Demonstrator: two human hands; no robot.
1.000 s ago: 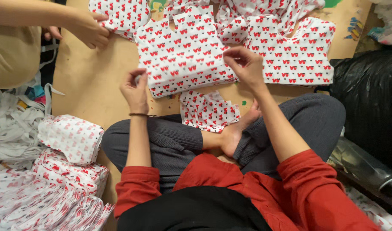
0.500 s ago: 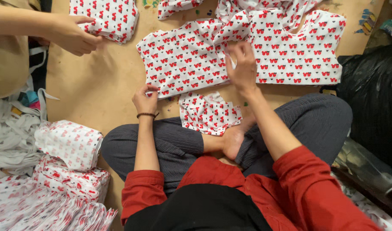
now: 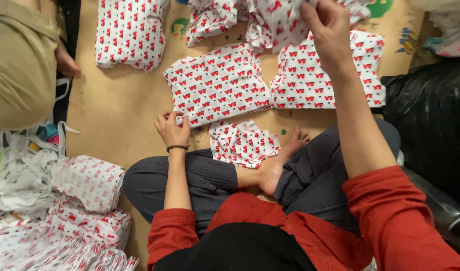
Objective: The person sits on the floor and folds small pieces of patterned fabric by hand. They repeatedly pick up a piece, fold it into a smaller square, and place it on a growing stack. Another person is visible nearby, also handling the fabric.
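I sit cross-legged on a brown floor [image 3: 119, 115]. My left hand [image 3: 172, 129] pinches the near corner of a white fabric piece with red prints [image 3: 217, 83] that lies flat before me. My right hand [image 3: 329, 26] is raised at the top of the view and grips a crumpled bunch of the same printed fabric [image 3: 275, 20]. Under that arm lies another flat printed piece [image 3: 302, 83]. A smaller printed piece [image 3: 242, 143] rests by my bare foot [image 3: 277, 163].
Another person in tan clothing [image 3: 19, 60] sits at the upper left beside a printed piece [image 3: 132, 32]. Stacks of printed fabric [image 3: 87, 180] and white straps [image 3: 14, 170] lie at the left. A black plastic bag [image 3: 430, 120] fills the right side.
My right hand has lifted off the flat piece and risen to grip the crumpled fabric at the top. My left hand stays at the piece's corner. The other person's hand has pulled back.
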